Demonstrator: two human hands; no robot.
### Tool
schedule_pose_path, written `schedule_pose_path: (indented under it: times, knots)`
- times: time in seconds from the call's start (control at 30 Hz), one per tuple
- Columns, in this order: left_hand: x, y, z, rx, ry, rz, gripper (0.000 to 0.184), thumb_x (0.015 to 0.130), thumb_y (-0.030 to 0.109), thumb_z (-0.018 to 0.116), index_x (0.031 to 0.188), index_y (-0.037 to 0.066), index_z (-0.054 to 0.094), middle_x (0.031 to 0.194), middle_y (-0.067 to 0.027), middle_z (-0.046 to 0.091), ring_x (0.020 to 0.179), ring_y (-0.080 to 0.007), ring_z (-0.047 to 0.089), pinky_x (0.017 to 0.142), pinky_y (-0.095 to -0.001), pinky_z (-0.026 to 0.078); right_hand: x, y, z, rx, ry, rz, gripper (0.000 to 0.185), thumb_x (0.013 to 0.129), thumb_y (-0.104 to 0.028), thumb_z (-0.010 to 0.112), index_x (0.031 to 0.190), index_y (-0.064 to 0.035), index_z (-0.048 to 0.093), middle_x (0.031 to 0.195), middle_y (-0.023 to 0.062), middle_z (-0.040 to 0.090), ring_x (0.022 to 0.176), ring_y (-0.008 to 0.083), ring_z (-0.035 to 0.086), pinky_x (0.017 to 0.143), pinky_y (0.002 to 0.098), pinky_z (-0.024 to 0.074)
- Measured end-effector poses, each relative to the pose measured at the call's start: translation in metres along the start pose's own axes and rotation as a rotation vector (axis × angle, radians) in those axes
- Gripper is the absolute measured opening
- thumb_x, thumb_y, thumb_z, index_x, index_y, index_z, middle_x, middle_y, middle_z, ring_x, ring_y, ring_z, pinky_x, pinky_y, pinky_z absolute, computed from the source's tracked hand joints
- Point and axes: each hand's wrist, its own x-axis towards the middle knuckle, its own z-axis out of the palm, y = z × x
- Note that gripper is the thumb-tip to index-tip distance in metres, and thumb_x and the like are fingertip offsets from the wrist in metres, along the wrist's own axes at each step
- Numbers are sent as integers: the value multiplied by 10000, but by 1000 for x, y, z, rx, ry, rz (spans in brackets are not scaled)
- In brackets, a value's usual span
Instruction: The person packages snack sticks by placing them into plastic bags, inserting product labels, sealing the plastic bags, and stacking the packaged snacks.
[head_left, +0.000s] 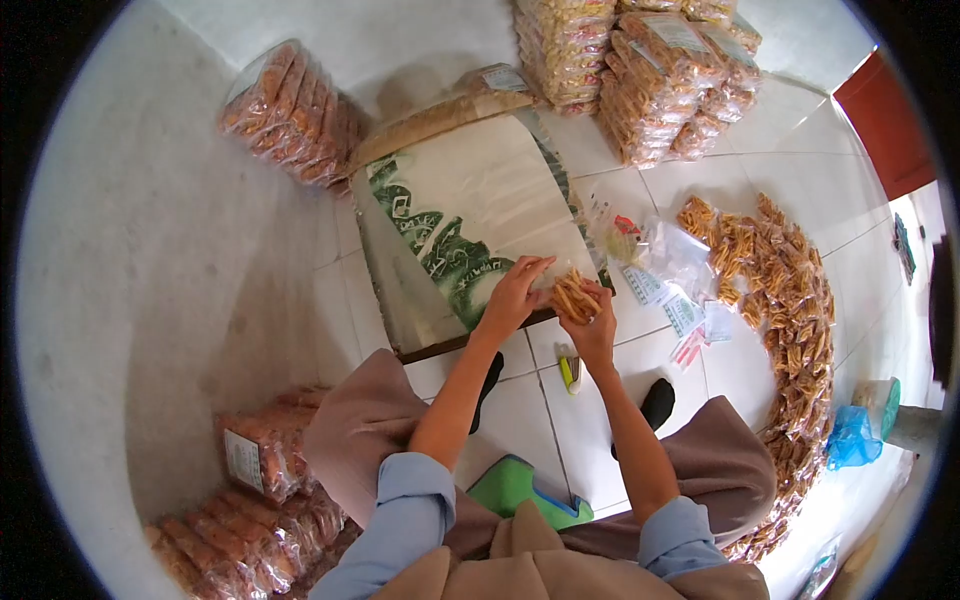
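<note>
Smooth pale grey walls (110,230) meet a floor (800,180) of glossy white tiles, brighter toward the right, near a red panel (882,130).

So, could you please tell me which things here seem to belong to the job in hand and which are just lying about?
Probably the job's:
- snack packet in the right hand
- heaped similar packets
- printed labels
- paper-covered surface

Seemingly just lying about:
- blue plastic bag
- green-lidded tub

Head-worn view, forward and down
</note>
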Motion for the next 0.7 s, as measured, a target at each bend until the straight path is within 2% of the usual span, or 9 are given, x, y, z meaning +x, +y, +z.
schedule_pose_path:
  times: [0.17,0.23,0.27,0.43,0.5,0.53,0.57,0.63,0.7]
  knots:
    - [-3,23,-1,161,69,161,654,662,-115,510,1245,170,433,1127,-77,466,932,-262,508,714,-320,467,-4,1,6,-130,30,-92,473,639,-19,694,1039,-37,442,1086,145,525,961,253,561,798,319,470]
    - [-5,23,1,257,77,203,673,656,-129,499,1252,175,426,1133,-79,462,933,-265,505,727,-332,470,-1,-8,10,-198,67,-235,476,646,-23,688,1054,-29,442,1054,145,534,929,255,572,774,311,472]
    - [-7,22,1,248,83,212,688,641,-136,504,1254,164,424,1143,-77,459,952,-267,499,748,-341,464,-1,-13,11,-191,67,-230,476,646,-23,688,1054,-29,442,1054,145,534,929,255,572,774,311,472]
    - [-12,22,-2,290,124,273,725,597,-150,523,1261,120,415,1163,-72,457,1000,-279,480,819,-358,434,6,-32,23,124,131,70,405,699,-54,669,1057,-17,482,974,111,575,865,198,580,745,288,473]
    - [-13,19,-4,342,96,378,734,583,-157,523,1261,106,417,1181,-74,453,1006,-286,468,874,-384,390,15,-26,26,223,157,175,377,712,-48,659,1052,-18,498,947,92,588,844,177,581,737,281,473]
    - [-13,18,-1,339,95,378,734,583,-157,523,1261,106,417,1181,-74,453,1006,-286,468,874,-384,390,21,-23,28,533,147,326,367,715,-38,654,1051,-16,509,931,76,592,831,162,580,726,269,473]
    - [-13,18,2,323,64,396,707,590,-137,534,1247,103,429,1187,-77,451,997,-295,465,890,-392,371,24,-21,30,845,133,475,357,718,-29,649,1050,-15,520,915,60,595,818,148,579,716,257,473]
    - [-14,20,2,307,35,411,681,596,-116,545,1233,101,442,1194,-79,449,988,-305,462,905,-401,353,24,-16,37,931,159,493,363,712,-13,650,1051,-13,523,930,58,591,830,144,576,711,247,470]
    - [-17,16,-1,177,66,418,493,677,-35,574,1154,64,492,1188,-92,457,1045,-298,438,928,-406,320,25,-16,44,1012,175,513,369,706,2,650,1053,-11,525,944,55,587,842,140,573,705,237,468]
